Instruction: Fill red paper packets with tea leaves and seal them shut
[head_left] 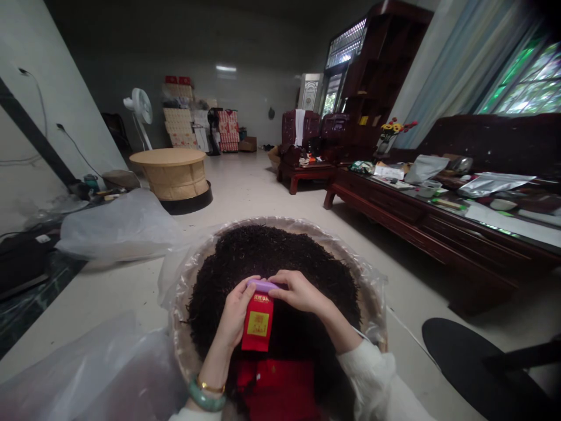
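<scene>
Held upright over the basket is a small red packet (258, 321) with a yellow square label. A purple bar-shaped device (263, 285) lies across its top edge; its exact kind is not clear. My left hand (236, 310) is closed on the packet's upper left side and touches the bar's left end. Fingers and thumb of my right hand (295, 291) pinch the bar's right end. Beneath them, dark loose tea leaves (280, 251) fill the plastic-lined round basket (182, 345). More red packets (280, 389) lie on the near side of the leaves.
Clear plastic sheeting (118, 225) spreads on the left. A round black stand base (464, 362) is at right. Further back stand a long dark wooden table (403, 228) with bags on it, a lidded drum-like basket (173, 172), a fan (141, 106) and stacked boxes (179, 126).
</scene>
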Demonstrator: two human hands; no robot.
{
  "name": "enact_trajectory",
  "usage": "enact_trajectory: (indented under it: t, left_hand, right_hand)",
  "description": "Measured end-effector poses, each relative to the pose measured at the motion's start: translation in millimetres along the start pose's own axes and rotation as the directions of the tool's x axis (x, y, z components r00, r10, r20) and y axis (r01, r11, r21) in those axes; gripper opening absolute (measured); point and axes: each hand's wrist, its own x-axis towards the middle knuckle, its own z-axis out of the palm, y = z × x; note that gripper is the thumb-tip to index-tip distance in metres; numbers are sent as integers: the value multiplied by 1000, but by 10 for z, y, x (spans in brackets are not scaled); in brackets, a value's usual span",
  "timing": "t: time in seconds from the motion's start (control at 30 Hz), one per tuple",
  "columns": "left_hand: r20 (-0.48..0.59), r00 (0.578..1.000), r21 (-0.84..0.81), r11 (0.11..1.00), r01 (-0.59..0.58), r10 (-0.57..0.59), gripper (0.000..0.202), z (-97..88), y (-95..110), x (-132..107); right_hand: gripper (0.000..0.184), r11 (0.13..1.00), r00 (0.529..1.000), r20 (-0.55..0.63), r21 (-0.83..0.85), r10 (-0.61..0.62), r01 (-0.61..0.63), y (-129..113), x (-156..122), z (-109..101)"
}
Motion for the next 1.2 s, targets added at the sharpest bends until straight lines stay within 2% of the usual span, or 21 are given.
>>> enact_trajectory:
  t: [0.13,0.3,0.43,0.53,0.6,0.67,0.73,0.8,0.97,1.07,1.2]
  left_hand:
    - [104,989,120,989,89,-102,52,-51,-65,-20]
    - [106,986,157,981,113,-131,47,-114,-114,-19]
    - [99,987,145,983,115,-130,49,-144,-106,-10]
    - [100,985,151,981,125,-141,51,-142,-115,-9]
    - [110,983,170,977,126,-146,52,-124,-125,-13]
    - [128,980,199,972,122,-149,53,-96,-130,-23]
    - [147,978,228,967,114,-150,53,-68,-124,-37]
    - [161,975,245,964,108,-150,51,-52,-105,-53]
    - [198,964,251,960,125,-177,49,-59,-44,-89]
    - [212,957,236,961,145,-197,50,-54,-30,-102]
    - [206,958,197,968,157,-198,50,-63,-18,-97]
  right_hand:
    - [21,1000,999,-38,-19,16,-17,26,8,-17]
    - [32,994,992,-87,61,94,-88,217,34,-135]
    - [35,968,972,-97,-116,213,-223,455,47,-219]
    - [33,926,955,-112,-237,276,-295,500,53,-173]
    - [32,951,964,-182,-209,193,-229,414,67,-90]
    - [30,986,968,-249,-146,43,-81,267,102,12]
    - [24,990,969,-237,-138,-68,36,127,154,111]
    - [17,981,971,-201,-166,-130,97,51,209,191]
    - [26,949,938,-225,-232,-265,212,91,248,287]
    - [31,974,946,-254,-152,-200,165,99,220,278]
    - [26,990,985,-174,137,6,18,91,182,171]
